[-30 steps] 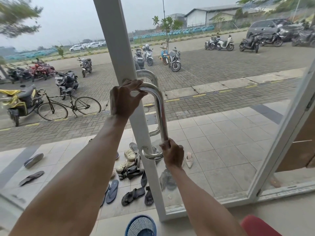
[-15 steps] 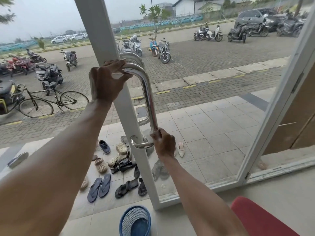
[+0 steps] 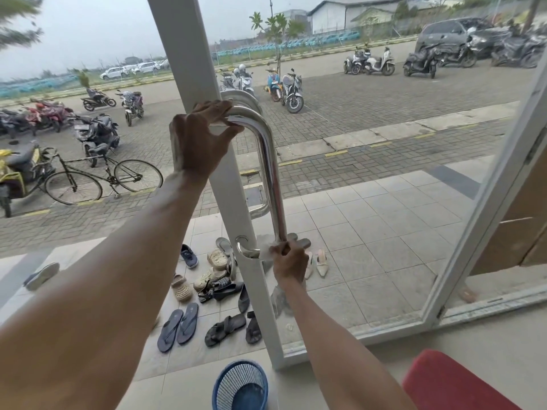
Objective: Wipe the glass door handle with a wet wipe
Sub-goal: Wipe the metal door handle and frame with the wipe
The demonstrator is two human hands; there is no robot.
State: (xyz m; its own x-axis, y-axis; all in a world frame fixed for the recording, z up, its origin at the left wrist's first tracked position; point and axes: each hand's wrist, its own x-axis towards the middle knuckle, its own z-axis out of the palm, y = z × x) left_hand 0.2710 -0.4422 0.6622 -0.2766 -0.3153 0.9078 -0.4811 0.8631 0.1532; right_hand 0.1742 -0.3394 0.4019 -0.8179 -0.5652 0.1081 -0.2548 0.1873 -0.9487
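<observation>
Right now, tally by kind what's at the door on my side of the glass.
Bare hands: 2, left hand, right hand
Bent chrome tube door handle: 1
Pale crumpled wet wipe: 1
Blue mesh plastic basket: 1
Red rounded object: 1
Total: 6

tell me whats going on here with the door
A person is wiping the steel handle of a glass door. The left hand holds the handle's top bend, fingers over it and thumb under. The right hand grips a wipe round the bottom of the bar, by the lower bend. Shoes lie outside, and a blue basket stands inside.
</observation>
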